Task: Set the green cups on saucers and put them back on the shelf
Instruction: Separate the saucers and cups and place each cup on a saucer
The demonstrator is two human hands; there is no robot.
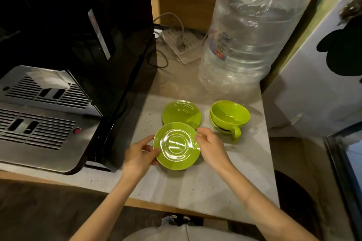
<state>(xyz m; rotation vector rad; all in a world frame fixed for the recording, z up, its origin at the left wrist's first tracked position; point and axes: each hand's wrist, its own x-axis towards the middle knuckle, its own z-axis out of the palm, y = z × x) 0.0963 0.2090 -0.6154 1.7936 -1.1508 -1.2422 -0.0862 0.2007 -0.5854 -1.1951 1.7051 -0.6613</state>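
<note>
A lime-green saucer [176,146] is held just over the pale counter [195,186]. My left hand [140,153] grips its left rim and my right hand [210,146] pinches its right rim. Behind it lies a second green saucer [181,112], possibly a small stack, partly covered by the held one. To the right stand two green cups [229,116] nested one inside the other, the handle pointing toward me. Both cups are apart from my hands.
A black and steel coffee machine [64,84] fills the left side, its drip tray beside my left hand. A large plastic-wrapped water bottle [246,41] stands behind the cups. Cables and a power strip [180,45] lie at the back. A white appliance [317,76] borders the right.
</note>
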